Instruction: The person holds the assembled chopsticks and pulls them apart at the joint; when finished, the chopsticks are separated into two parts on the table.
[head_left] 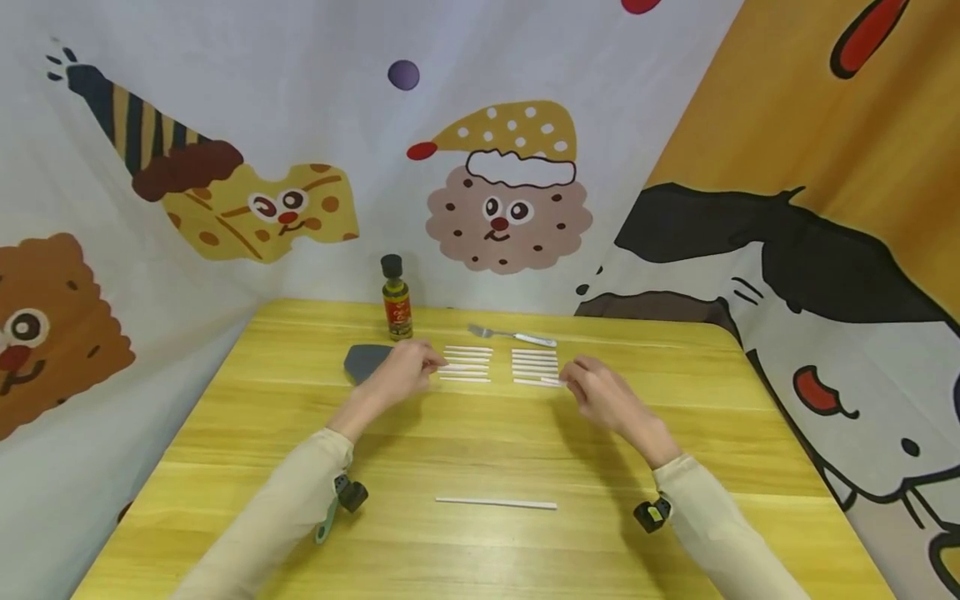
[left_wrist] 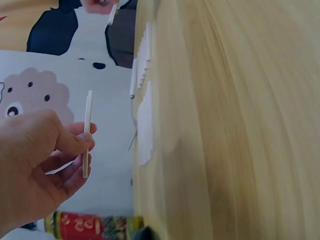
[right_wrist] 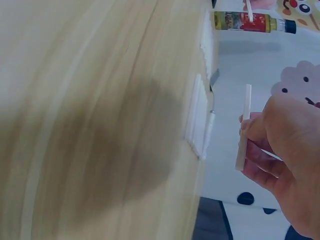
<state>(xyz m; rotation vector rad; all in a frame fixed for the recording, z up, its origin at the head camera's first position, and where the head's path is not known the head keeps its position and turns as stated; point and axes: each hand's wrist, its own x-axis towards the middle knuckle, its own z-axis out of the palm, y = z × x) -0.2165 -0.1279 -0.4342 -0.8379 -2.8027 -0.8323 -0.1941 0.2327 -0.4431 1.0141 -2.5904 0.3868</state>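
Observation:
My left hand (head_left: 401, 368) pinches a short white stick (left_wrist: 87, 117) between thumb and fingers, held above the table in the left wrist view. Likewise, my right hand (head_left: 603, 396) pinches another short stick (right_wrist: 247, 105), also raised off the surface. Between the hands, short white sticks lie in two groups of parallel rows: a left group (head_left: 467, 360) near my left fingers and a right group (head_left: 535, 364) near my right fingers. Closer to me, one longer white stick (head_left: 495, 502), resembling a chopstick, lies crosswise.
Behind the left hand stands a bottle (head_left: 398, 310) with a black cap and red label. A fork (head_left: 534, 340) lies beyond the sticks. Under my left arm is a spatula with a grey blade (head_left: 366, 362) and green handle (head_left: 326, 527). A cartoon-printed cloth (head_left: 322, 108) hangs behind the table.

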